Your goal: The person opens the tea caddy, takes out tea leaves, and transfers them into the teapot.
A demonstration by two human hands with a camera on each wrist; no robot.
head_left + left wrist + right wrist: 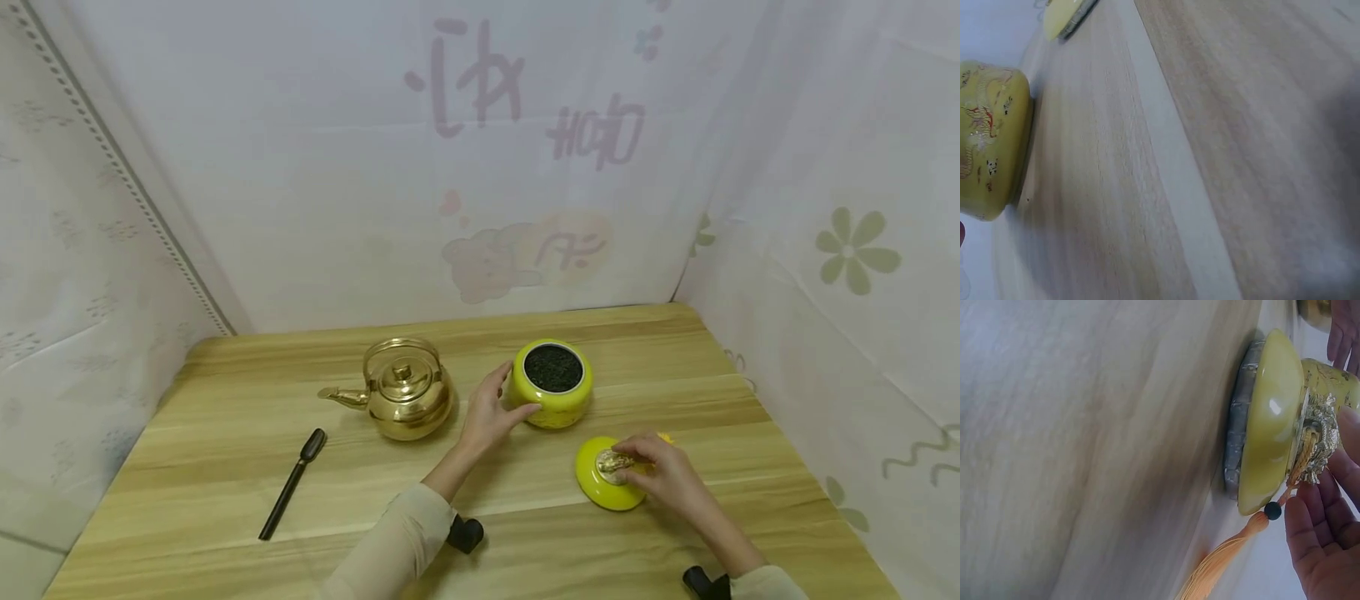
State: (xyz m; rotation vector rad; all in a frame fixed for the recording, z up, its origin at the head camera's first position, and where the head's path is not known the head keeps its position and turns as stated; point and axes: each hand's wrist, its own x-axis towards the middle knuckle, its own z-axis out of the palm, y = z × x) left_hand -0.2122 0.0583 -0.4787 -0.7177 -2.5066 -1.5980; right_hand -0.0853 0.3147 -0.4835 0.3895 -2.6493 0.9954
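The round yellow ceramic lid [603, 485] with its gold metal knob [1319, 439] lies on the wooden worktop [225, 467], near right. The right hand [667, 477] has its grip curled around that knob. Farther left, the open yellow ceramic jar of dark tea leaves [552, 383] is steadied by the left hand [491, 412], fingers relaxed against its side. A nudge there could spill leaves; the lid's orange tassel [1225, 556] might snag. A brass kettle [401, 398] and black scoop [292, 483] lie left.

Head view looks down over the table [225, 467]; wrist views skim it closely
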